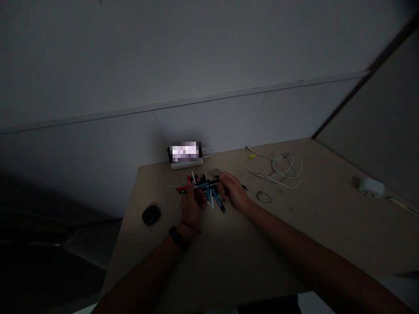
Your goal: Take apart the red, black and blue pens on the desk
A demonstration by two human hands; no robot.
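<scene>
A pile of pens and pen parts in blue, black, white and red lies on the desk, partly hidden by my hands. Above it, my left hand is closed on a slim blue-and-black pen, thumb on top. My right hand pinches the dark far end of that same pen. A red piece and a thin white rod stick out to the left of my left thumb; whether they are gripped too, I cannot tell. The light is dim, so small details blur.
Behind the pile a lit phone leans on a white block by the wall. A black rounded case sits on the left. To the right lie a tangled white cable, a small loop and a white plug block.
</scene>
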